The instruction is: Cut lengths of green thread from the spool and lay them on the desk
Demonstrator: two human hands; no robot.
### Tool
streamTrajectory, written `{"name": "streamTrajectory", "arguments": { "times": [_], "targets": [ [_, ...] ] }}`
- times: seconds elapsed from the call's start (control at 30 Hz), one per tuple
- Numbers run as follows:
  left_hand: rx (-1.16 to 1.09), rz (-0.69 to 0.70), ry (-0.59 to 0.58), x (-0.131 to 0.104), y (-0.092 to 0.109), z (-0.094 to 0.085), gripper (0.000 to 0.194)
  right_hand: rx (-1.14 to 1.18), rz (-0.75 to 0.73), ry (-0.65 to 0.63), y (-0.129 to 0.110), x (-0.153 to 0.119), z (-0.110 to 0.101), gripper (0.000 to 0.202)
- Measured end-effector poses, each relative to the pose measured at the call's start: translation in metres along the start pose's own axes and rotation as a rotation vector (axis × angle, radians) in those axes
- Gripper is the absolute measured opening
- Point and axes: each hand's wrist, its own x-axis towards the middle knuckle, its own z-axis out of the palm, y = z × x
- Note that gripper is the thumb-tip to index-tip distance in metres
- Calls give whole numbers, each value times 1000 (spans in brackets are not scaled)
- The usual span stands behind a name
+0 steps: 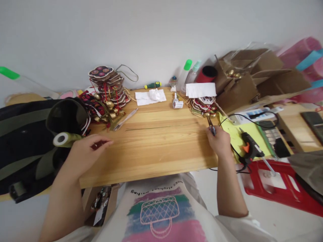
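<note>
In the head view, a cardboard box (232, 90) with dividers stands at the far right, gold bells (234, 74) in one compartment and clear plastic over part of its top. Left of it, a red holder (199, 77) shows a dark mouth; its inside is too dark to read. Beside that stands a bottle (181, 80) with a green cap. Below the near left edge of the table (151, 158), another box (114, 196) holds a jumble of small dark pieces and a white paper (99, 216).

A thin thread (161, 127) lies nearly straight across the table, between the hands and a little farther off, its right end near the right hand (219, 139). That hand is wrapped round a small hand tool (212, 127), tip pointing far. The left hand (88, 149) curls with thumb and fingers close together, just beside a spool (66, 139); whether it pinches anything, I cannot tell.
</note>
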Motion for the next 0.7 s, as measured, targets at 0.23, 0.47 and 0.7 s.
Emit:
{"name": "streamTrajectory", "arguments": {
  "times": [0.23, 0.47, 0.7],
  "targets": [
    [11, -262, -69, -11, 1, 6, 47, 28, -37, 24, 1, -2, 2, 29],
    [44, -274, -46, -19, -7, 11, 37, 47, -81, 56, 4, -5, 5, 30],
    [-55, -269, -107, -21, 0, 18, 35, -43, 11, 84, 0, -3, 0, 31]
  ]
}}
